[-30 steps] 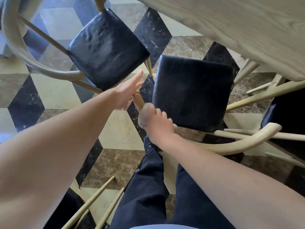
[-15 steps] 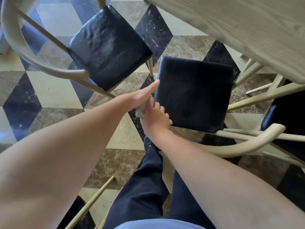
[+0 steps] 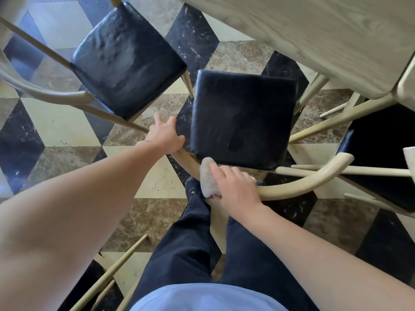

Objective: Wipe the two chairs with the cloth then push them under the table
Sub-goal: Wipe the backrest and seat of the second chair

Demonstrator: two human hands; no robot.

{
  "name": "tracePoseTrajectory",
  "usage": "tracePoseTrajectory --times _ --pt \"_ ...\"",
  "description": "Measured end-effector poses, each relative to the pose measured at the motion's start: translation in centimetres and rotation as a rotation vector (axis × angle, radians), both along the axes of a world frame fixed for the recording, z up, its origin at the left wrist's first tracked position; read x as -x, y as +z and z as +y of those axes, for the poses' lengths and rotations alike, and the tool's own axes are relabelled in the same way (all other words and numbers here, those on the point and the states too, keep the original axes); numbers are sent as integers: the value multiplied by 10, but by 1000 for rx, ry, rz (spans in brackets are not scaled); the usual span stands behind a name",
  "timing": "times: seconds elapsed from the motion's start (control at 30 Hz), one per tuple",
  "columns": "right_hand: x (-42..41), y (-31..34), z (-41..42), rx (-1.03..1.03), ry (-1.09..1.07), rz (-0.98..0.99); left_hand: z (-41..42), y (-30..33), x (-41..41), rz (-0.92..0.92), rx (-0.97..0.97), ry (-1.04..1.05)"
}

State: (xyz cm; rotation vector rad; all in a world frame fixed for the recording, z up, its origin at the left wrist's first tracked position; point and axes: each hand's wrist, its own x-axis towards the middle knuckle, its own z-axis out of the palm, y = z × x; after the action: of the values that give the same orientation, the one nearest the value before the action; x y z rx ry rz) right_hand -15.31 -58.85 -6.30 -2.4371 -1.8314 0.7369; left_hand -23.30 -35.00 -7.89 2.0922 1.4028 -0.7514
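Checkered marble floor (image 3: 56, 122) under a pale wood table (image 3: 314, 37) at far right; two black-seated chairs stand clear of it, the far-left chair (image 3: 128, 61) and the near chair (image 3: 242, 117). Left hand (image 3: 165, 136) grips the near chair's curved backrest rail (image 3: 292, 187) at its left end, fingers curled; right hand (image 3: 233, 187) presses the white cloth (image 3: 207, 178) onto that rail, fingers bent over it. Judged: cloth soft and light, chair stiff, best pushed by the rail.
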Motion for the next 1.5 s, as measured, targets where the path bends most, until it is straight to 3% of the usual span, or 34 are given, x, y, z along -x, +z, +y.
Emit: tracePoseTrajectory --times 0.33,0.6,0.67,0.8,0.87,1.07,1.2,1.5 --pt "-152 -2 -105 -140 314 3 -3 12 -11 70 0 14" --pt "-268 -17 -122 -91 543 -70 -5 12 -16 12 -34 -45" --pt "-263 -14 -121 -85 529 -90 -4 13 -16 -59 20 7" --pt "-224 -5 -117 -25 499 -115 12 26 -11 -327 335 649" --pt "-206 -2 -114 -13 472 -109 23 31 -3 -401 489 776" --pt "-163 0 -96 53 455 -97 33 28 5 -440 658 794" --pt "-114 1 -74 216 381 -66 37 25 10 -453 694 751" --pt "20 8 50 242 -67 2 38 32 6 -411 692 663"
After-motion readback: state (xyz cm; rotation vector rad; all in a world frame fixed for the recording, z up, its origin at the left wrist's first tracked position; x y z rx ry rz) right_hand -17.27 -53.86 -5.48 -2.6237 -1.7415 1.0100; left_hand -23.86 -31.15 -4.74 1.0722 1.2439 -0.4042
